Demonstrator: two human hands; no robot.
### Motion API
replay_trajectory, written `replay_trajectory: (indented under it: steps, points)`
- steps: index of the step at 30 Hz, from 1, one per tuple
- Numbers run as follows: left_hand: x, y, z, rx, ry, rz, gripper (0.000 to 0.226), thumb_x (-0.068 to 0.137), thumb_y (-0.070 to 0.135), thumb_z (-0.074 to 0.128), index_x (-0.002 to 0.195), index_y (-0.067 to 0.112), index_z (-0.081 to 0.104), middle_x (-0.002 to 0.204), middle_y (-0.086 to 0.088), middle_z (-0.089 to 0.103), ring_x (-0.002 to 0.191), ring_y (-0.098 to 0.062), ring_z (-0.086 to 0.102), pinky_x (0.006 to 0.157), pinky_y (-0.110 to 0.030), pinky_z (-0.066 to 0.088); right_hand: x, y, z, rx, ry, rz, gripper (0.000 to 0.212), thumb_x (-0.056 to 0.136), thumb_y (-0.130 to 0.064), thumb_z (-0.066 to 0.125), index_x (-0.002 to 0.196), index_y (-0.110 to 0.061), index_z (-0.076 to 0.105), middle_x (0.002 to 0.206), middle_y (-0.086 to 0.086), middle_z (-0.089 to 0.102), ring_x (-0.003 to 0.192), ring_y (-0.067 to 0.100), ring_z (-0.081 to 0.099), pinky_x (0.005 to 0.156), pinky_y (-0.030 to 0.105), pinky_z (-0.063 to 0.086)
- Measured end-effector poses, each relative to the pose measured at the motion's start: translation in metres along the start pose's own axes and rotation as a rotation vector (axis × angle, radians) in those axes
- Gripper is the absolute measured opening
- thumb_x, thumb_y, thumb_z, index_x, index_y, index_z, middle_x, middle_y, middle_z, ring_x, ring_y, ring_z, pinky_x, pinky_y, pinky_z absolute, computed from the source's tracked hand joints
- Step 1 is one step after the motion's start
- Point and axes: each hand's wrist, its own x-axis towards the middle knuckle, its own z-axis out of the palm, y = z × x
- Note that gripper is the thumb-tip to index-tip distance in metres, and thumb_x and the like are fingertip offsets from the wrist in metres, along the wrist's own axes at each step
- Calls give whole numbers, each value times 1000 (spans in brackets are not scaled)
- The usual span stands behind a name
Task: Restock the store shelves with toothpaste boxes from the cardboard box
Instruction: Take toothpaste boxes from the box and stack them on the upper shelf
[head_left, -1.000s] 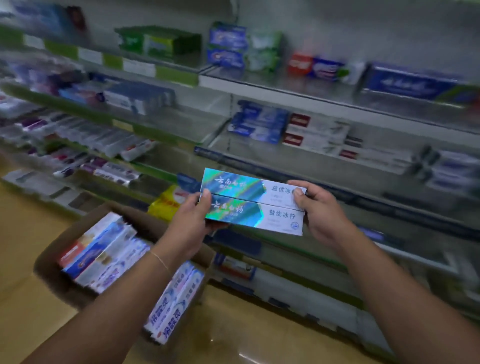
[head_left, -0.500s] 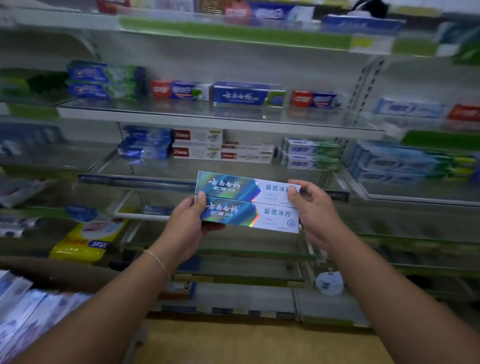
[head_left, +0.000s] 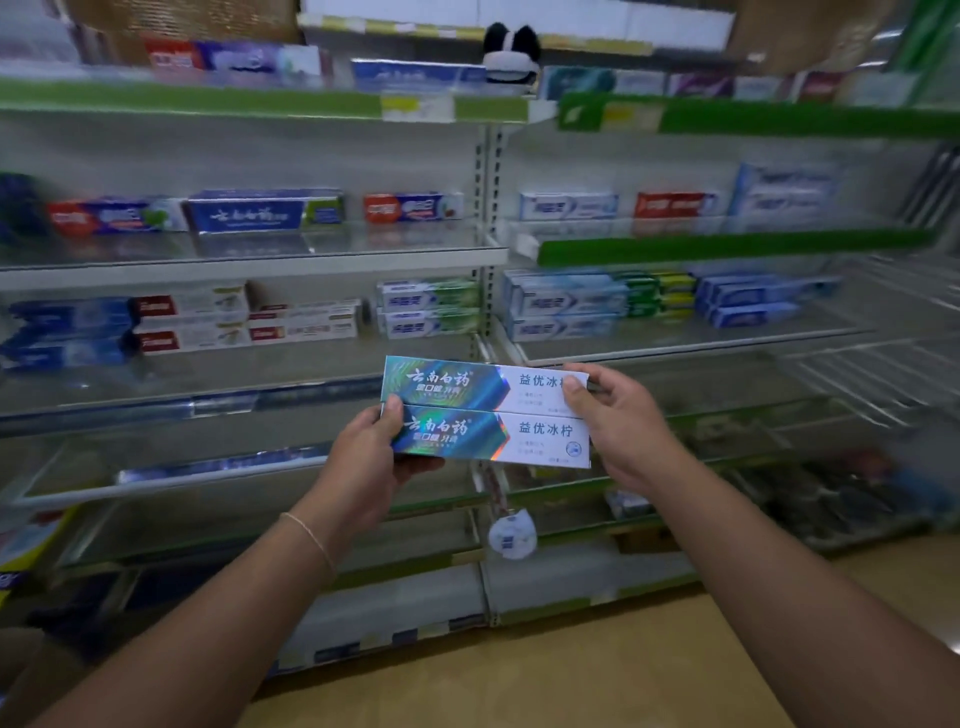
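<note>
Two long toothpaste boxes, teal and holographic on the left, white with blue print on the right, are stacked one above the other in front of the shelves. My left hand grips their left end, thumb on the front face. At the right end my right hand holds them with the thumb over the upper box's print. The boxes are level, in the air before a glass shelf. The cardboard box is out of view.
Glass shelves with rows of toothpaste boxes fill the wall; a second bay on the right has green price strips. A black-and-white plush toy sits on top. A round tag hangs low. Wooden floor below.
My view has swung right and up, away from the cardboard box, now out of frame, to face the shelves. Both hands keep the same hold on the two boxes.
</note>
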Motion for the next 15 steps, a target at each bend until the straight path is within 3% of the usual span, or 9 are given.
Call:
replay_trajectory:
  steps: [4, 10, 15]
  points:
    - [2, -10, 49, 11, -107, -22, 27, 105, 24, 40, 107, 6, 59, 89, -7, 75, 76, -20, 72, 68, -41, 59, -9, -12, -52, 9, 87, -16, 15, 97, -13, 58, 111, -16, 64, 97, 6, 70, 78, 17, 68, 55, 28, 57]
    - [8, -20, 112, -1, -245, -60, 28, 105, 23, 40, 111, 2, 58, 104, -15, 72, 85, -25, 72, 79, -45, 59, -12, -26, -116, -73, 209, -42, 24, 96, -14, 61, 120, -15, 65, 103, 6, 71, 82, 17, 67, 53, 22, 52]
    - [23, -24, 153, 9, -294, -78, 25, 104, 24, 42, 107, 4, 57, 87, -7, 75, 75, -21, 73, 66, -39, 60, -4, -30, -151, -77, 286, -36, 26, 95, -15, 63, 120, -15, 66, 109, 6, 71, 89, 16, 69, 67, 30, 58]
